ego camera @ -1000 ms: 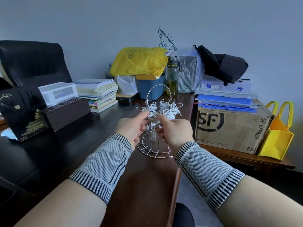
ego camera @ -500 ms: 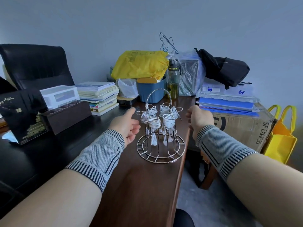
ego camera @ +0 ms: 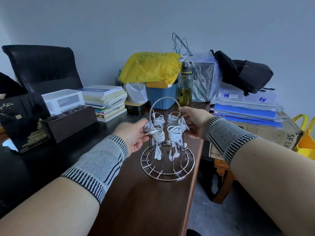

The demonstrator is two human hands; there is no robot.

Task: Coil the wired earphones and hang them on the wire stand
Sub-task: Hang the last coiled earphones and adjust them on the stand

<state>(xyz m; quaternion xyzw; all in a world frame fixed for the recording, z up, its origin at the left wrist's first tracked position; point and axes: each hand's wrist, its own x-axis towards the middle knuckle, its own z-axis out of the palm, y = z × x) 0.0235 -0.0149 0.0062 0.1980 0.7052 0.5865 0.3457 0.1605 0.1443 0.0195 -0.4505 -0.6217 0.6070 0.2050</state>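
Observation:
A chrome wire stand (ego camera: 167, 169) with an arched handle stands on the brown desk (ego camera: 144, 201), near its right edge. Several coiled white earphones (ego camera: 174, 133) hang from its hook arms, earbuds dangling inside the frame. My left hand (ego camera: 133, 135) is at the stand's left side, its thumb and fingers closed around the left hook arm and the coil there. On the opposite side, my right hand (ego camera: 196, 120) has its thumb over and its fingers under the right hook arm. Both wrists wear knitted grey cuffs.
Behind the stand are a blue bin (ego camera: 162, 96), a drink bottle (ego camera: 186, 87), a yellow bag (ego camera: 150, 67) and stacked books (ego camera: 104, 101). A dark organiser box (ego camera: 68, 121) lies to the left. A cardboard box (ego camera: 279, 133) with blue folders sits to the right, beyond the desk edge.
Half a second ago both hands were spread apart, clear of the stand. They have since moved inward and closed on its left and right hook arms.

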